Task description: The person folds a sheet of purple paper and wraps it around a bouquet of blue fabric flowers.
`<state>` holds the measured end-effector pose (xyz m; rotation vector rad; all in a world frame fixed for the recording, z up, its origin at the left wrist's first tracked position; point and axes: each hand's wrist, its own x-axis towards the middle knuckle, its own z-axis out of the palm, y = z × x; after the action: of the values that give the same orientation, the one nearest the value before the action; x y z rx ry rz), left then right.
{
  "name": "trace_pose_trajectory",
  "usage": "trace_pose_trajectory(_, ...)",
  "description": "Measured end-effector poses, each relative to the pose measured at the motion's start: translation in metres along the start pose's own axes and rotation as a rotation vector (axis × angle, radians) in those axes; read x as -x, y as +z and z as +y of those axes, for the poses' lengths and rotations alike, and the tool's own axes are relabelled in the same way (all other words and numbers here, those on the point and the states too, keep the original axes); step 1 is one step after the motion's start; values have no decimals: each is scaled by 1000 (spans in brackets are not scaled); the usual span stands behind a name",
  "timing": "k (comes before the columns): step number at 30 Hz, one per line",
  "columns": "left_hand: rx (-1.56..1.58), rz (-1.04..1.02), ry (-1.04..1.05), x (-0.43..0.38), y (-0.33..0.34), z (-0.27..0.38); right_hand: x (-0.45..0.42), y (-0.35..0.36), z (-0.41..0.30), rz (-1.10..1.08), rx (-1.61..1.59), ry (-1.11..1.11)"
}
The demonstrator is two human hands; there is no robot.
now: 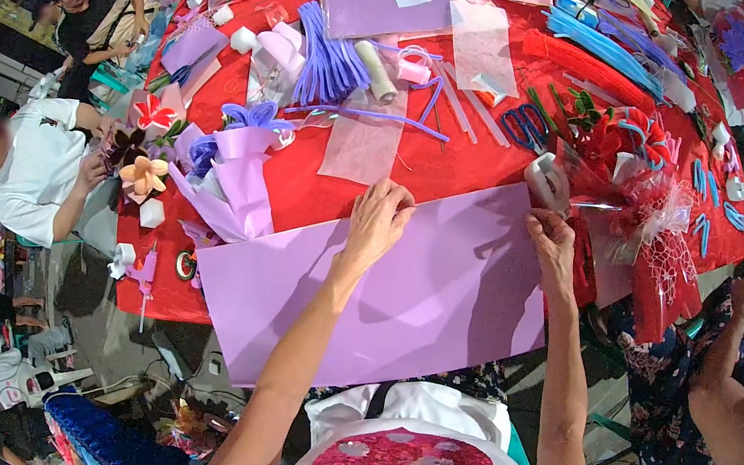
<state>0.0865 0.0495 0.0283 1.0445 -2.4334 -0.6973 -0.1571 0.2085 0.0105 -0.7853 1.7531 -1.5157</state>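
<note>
A large lilac sheet of wrapping paper (436,285) lies slanted before me, its lower part reaching past the table's front edge to my lap. My left hand (377,222) pinches the sheet's far edge near its middle, with the fingertips drawn together. My right hand (552,245) has thumb and fingers brought together beside the sheet's upper right corner. Whether anything is between those fingertips is too small to tell. Just beyond that hand is a light-coloured tape dispenser (548,179). Both forearms cast shadows on the paper.
A red-covered table (168,296) carries a lilac-wrapped bouquet (232,175), a red bouquet (642,164), blue-handled scissors (525,124), purple pipe cleaners (326,56) and a pink glue gun (145,274). A person in white (39,165) holds artificial flowers at left; another person (717,385) sits at right.
</note>
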Motion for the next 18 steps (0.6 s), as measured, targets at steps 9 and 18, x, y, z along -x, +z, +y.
trace_pose_trajectory(9, 38, 7, 21, -1, 1, -4, -2, -1, 2, -8, 65, -4)
trace_pose_trajectory(18, -77, 114, 75, 6, 0, 9, -3, 1, -2, 5, 75, 61)
